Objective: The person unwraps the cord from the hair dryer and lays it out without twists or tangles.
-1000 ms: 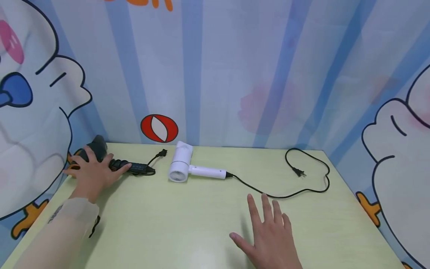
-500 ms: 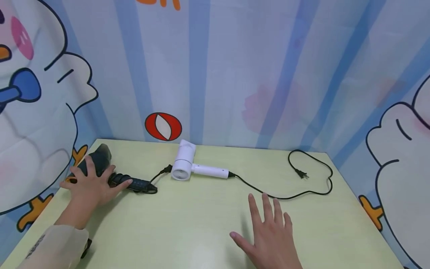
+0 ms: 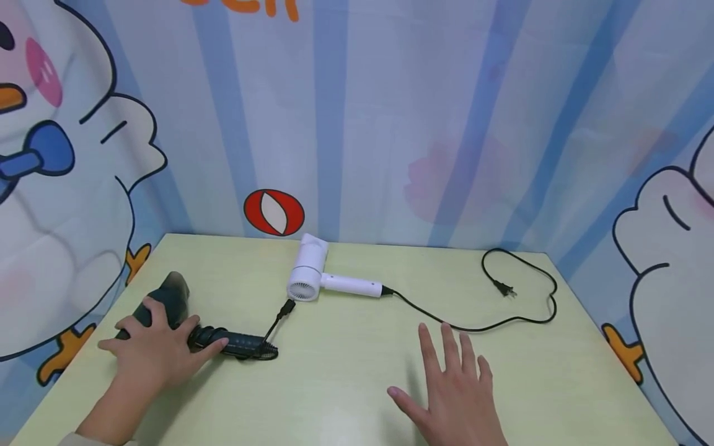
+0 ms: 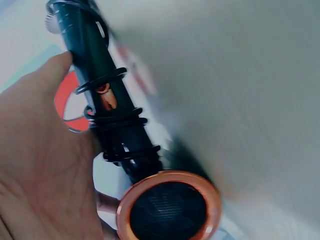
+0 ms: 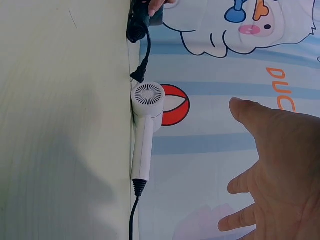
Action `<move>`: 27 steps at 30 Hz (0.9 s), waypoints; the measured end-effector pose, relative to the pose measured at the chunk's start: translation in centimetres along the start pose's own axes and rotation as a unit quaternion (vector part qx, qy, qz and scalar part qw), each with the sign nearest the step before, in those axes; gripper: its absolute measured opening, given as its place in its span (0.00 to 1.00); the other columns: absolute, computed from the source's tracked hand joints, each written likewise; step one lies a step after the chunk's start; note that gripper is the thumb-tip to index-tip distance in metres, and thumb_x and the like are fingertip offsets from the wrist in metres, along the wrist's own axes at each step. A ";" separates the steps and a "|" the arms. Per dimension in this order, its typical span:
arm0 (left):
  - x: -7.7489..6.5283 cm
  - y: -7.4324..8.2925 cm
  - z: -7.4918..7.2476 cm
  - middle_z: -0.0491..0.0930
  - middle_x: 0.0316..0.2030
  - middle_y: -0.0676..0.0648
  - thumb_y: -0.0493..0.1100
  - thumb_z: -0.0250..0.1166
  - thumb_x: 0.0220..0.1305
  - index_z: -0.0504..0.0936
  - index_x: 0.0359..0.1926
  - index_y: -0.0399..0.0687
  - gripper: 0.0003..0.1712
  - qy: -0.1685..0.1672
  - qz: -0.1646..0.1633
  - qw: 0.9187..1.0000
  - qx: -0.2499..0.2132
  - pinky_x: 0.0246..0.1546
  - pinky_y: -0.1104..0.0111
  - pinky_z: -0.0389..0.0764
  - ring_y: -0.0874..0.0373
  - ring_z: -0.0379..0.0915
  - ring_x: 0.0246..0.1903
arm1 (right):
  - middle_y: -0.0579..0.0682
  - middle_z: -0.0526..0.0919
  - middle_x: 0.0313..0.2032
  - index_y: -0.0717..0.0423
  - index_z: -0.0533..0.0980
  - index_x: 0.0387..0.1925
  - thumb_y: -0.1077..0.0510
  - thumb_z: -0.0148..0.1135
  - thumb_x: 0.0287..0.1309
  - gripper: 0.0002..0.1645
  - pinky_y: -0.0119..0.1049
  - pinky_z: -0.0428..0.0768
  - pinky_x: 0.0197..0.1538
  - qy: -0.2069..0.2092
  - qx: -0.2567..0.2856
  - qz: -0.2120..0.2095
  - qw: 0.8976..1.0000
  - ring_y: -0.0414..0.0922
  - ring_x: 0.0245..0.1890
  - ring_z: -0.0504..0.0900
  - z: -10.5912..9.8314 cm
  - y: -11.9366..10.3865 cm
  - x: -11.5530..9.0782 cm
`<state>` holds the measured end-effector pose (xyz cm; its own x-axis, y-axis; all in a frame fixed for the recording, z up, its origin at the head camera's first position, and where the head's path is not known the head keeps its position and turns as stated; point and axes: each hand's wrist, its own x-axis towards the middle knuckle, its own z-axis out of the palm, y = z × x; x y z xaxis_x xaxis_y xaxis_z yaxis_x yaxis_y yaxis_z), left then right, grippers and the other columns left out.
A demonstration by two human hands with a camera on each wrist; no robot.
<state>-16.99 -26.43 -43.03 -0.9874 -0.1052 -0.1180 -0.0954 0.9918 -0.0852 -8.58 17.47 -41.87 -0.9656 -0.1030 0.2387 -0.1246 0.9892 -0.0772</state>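
At the left of the table, my left hand (image 3: 153,356) holds a dark hair dryer (image 3: 174,299), fingers spread over its barrel and thumb along the handle. The left wrist view shows the dryer's copper-coloured ring (image 4: 214,206) and a black cord (image 4: 131,117) wound round the handle. Its plug (image 3: 287,308) sticks out close to the white hair dryer (image 3: 308,266), which lies at the back with its handle pointing right. My right hand (image 3: 460,396), fingers apart and holding nothing, hovers above the table at front right.
From the white dryer's handle a black cord (image 3: 480,327) loops to the right, ending in a two-pin plug (image 3: 504,288). Behind the pale table (image 3: 312,396) hangs a blue striped curtain (image 3: 379,124) printed with cartoon birds.
My left hand has drawn the dark hair dryer from the back left corner towards me and slightly right. The right hand and the white dryer stay about where they were.
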 end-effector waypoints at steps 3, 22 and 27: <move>-1.1 1.0 -0.2 0.43 0.64 0.12 0.94 0.34 0.48 0.74 0.69 0.50 0.67 -0.008 -0.004 1.000 0.005 0.41 0.18 0.60 0.03 0.47 0.52 | 0.63 0.62 0.73 0.48 0.58 0.78 0.16 0.51 0.54 0.61 0.70 0.64 0.61 0.005 0.001 0.005 1.000 0.67 0.71 0.62 -0.1 0.3 -0.3; -7.2 9.3 -0.7 0.59 0.61 0.25 0.70 0.61 0.66 0.82 0.60 0.55 0.33 0.039 0.040 0.998 -0.004 0.27 0.38 0.77 0.25 0.64 0.44 | 0.66 0.63 0.72 0.51 0.58 0.78 0.19 0.55 0.56 0.60 0.73 0.64 0.61 -0.029 0.011 0.051 0.998 0.70 0.70 0.62 -0.6 1.0 -0.7; -8.1 11.6 -0.3 0.60 0.61 0.27 0.62 0.65 0.66 0.82 0.58 0.59 0.24 0.055 0.084 0.994 -0.032 0.19 0.50 0.78 0.30 0.66 0.44 | 0.67 0.61 0.73 0.51 0.57 0.78 0.19 0.55 0.57 0.60 0.73 0.63 0.61 -0.051 0.012 0.063 0.997 0.71 0.71 0.60 -0.8 1.1 -0.7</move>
<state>-10.16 -14.10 -42.74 -0.9975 0.0683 -0.0157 0.0685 0.9976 -0.0103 -7.84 18.67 -41.40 -0.9919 0.0105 0.1265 -0.0052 0.9924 -0.1231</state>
